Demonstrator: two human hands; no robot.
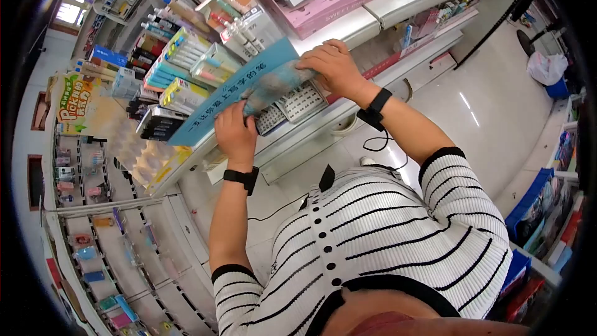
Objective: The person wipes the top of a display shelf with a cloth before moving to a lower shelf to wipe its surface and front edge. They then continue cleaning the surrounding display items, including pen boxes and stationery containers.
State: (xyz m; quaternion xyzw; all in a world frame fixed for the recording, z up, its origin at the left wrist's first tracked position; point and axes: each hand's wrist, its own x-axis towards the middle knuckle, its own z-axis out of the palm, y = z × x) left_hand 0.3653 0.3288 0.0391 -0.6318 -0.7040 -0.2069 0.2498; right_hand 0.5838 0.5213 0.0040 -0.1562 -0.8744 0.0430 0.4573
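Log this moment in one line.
left hand: beside grey-blue cloth | right hand: on cloth | blue sign: along cloth | pens: behind sign

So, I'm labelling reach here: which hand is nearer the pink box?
Right: the right hand is just below the pink box in view; the left hand is farther off, lower and to the left.

White bag in blue bin; yellow sign.

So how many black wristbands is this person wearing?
2: the left wristband at the wrist of the left hand, the right wristband at that of the right hand.
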